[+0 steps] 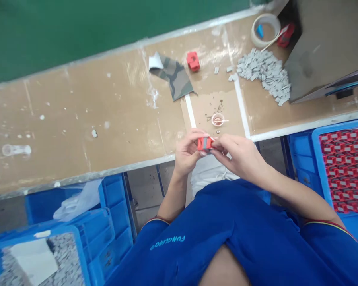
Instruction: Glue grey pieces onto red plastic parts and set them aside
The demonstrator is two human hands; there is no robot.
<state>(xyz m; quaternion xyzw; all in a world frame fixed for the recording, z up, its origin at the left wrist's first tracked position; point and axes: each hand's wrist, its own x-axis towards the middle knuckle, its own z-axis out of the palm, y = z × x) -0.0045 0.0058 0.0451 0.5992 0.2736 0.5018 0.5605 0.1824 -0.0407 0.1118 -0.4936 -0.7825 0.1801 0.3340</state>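
Just over the table's front edge, a small red plastic part (200,143) with a grey strip across it is pinched in my left hand (186,153). The fingers of my right hand (235,153) close on the right end of that same part. Beyond my hands stands a small clear cup (217,119) with reddish contents and a thin stick across it. Dark crumbs lie around the cup. Farther back, another red plastic part (193,61) rests beside a piece of camouflage-patterned material (177,77).
Many small grey pieces (265,73) are heaped at the right, near a tape roll (253,33) and a large dark box (328,47). A blue crate (316,159) of red parts stands low right; another crate (80,254) with grey pieces stands low left.
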